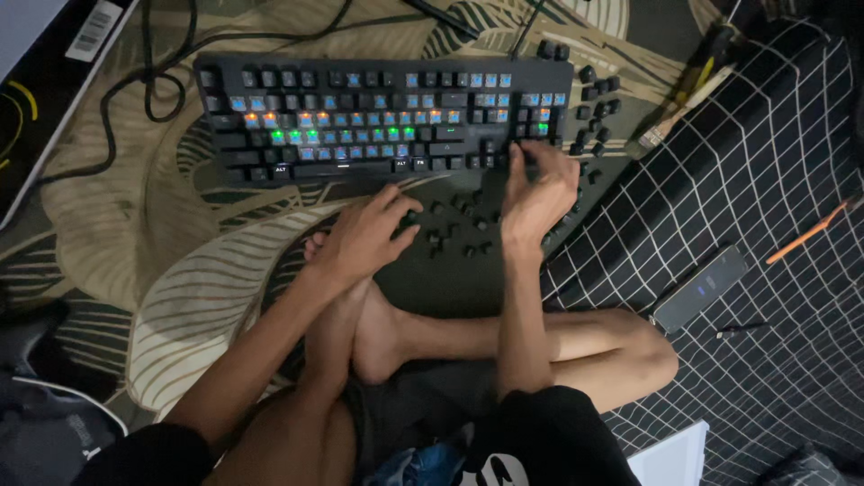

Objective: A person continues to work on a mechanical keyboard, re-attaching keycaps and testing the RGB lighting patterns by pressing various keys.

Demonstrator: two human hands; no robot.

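On the leafy mat, your mechanical keyboard sits mostly bare, loose keycaps scattered; right hand fingers pinched on a right-end key, left hand curled over a loose cap.

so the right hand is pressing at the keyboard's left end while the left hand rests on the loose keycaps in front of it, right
Not quite. In the head view the right hand is at the right end of the keyboard, near its lower right corner, not the left end. The rest holds: the left hand rests on the loose keycaps in front of the keyboard.
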